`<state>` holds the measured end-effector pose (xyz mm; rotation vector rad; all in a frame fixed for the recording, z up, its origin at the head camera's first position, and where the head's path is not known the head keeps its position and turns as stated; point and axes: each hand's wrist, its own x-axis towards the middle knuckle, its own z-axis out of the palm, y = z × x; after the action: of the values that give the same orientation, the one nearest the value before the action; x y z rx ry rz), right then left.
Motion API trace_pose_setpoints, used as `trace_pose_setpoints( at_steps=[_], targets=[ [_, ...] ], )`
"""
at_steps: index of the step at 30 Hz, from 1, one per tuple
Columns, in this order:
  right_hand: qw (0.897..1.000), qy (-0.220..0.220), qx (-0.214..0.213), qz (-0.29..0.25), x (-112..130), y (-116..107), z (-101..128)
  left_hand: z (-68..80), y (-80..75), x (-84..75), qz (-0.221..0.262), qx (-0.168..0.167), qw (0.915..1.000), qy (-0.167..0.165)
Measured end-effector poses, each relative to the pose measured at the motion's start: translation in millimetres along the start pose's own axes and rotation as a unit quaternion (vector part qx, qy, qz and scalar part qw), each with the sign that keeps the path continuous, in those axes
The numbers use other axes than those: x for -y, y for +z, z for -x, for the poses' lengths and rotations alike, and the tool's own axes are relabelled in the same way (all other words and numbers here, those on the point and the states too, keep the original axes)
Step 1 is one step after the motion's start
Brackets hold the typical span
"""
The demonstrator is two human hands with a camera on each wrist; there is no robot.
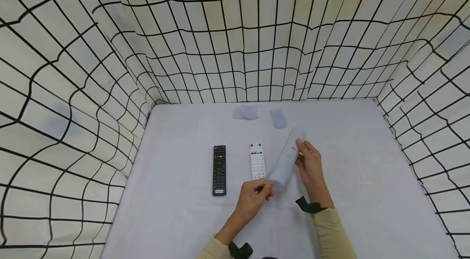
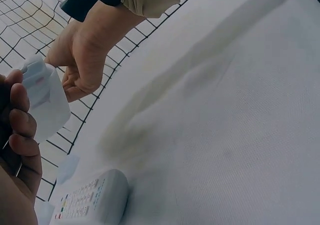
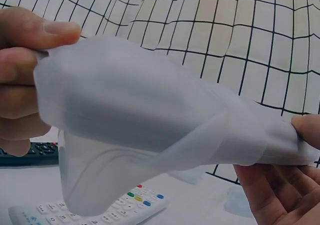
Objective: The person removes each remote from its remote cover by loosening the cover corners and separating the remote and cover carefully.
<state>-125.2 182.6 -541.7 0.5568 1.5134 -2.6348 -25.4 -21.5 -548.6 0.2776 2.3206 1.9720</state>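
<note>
A translucent white plastic sleeve (image 1: pixel 285 163), long and tube-like, is held at a slant above the table between both hands. My left hand (image 1: pixel 253 198) pinches its near end. My right hand (image 1: pixel 311 165) grips the far end, thumb on top and fingers beneath. In the right wrist view, the sleeve (image 3: pixel 135 95) looks wrapped round a long shape, with a loose flap hanging under it; what lies inside is hidden. Just left of the sleeve lies a white remote control (image 1: pixel 257 159), its lower end close to my left hand. A black remote control (image 1: pixel 219 169) lies further left.
Two small pale bluish pieces (image 1: pixel 245 112) (image 1: pixel 278 118) lie near the back of the white-covered table (image 1: pixel 165 210). Black wire mesh (image 1: pixel 249 47) stands along the back and both sides, with white sheeting behind it.
</note>
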Motion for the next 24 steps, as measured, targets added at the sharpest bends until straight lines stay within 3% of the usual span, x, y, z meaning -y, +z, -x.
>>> trace_pose_setpoints(
  at_steps=[8, 24],
  targets=[
    [1.0, -0.009, 0.006, 0.003, -2.9, 4.4, -4.6, 2.5, -2.9, 0.0, -0.002, -0.001, 1.0, -0.002],
    [1.0, 0.015, 0.01, -0.004, -9.2, 11.7, -19.1, 6.8, -6.8, 0.0, 0.008, -0.016, 0.9998, -0.01]
  ],
)
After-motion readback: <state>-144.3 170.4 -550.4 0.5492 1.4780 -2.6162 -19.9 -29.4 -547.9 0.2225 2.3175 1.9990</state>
